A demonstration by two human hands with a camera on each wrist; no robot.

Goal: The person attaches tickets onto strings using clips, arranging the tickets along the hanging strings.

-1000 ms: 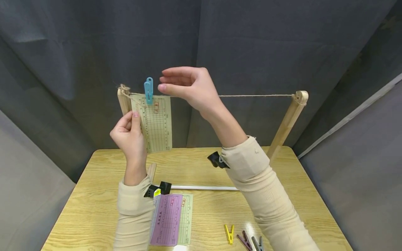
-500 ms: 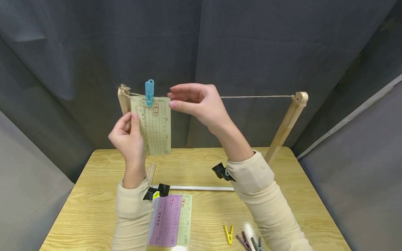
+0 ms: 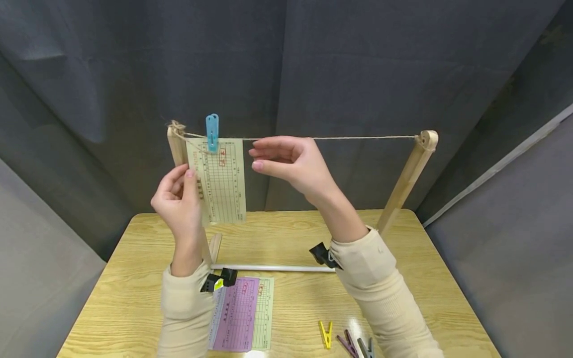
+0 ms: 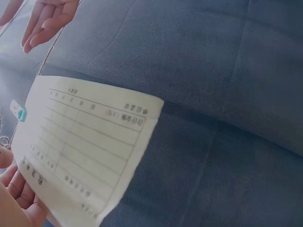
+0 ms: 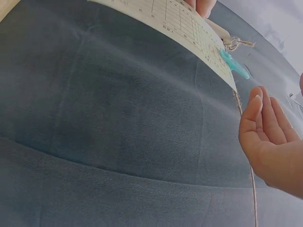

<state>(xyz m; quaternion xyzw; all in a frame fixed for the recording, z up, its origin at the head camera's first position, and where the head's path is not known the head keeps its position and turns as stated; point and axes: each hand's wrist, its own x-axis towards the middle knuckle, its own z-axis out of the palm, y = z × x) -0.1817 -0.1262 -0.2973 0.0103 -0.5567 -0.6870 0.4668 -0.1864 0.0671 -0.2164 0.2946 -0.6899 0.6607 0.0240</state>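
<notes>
A pale green printed slip (image 3: pixel 224 194) hangs from a twine line (image 3: pixel 358 137), held near its top by a blue clothespin (image 3: pixel 212 133). My left hand (image 3: pixel 179 199) is at the slip's left edge, thumb and fingertips right beside the paper. In the left wrist view, the thumb lies off the slip's face (image 4: pixel 90 132) and the bent fingers sit along its edge. My right hand (image 3: pixel 295 166) hovers to the right of the slip, just under the line, fingers relaxed and holding nothing. The right wrist view shows a gap between these fingertips and the clothespin (image 5: pixel 234 64).
Wooden posts stand at left (image 3: pixel 178 149) and right (image 3: pixel 407 181), joined low by a white rod (image 3: pixel 277 268). Overlapping purple (image 3: pixel 237 318) and green slips (image 3: pixel 264 313) lie on the table. A yellow clothespin (image 3: pixel 327 334), a purple one (image 3: pixel 348 343) and a grey one (image 3: pixel 367 348) lie near the front.
My right hand has moved away from the blue clothespin, down and to the right. My left hand has shifted slightly left and down along the slip's edge. The slip stays hanging.
</notes>
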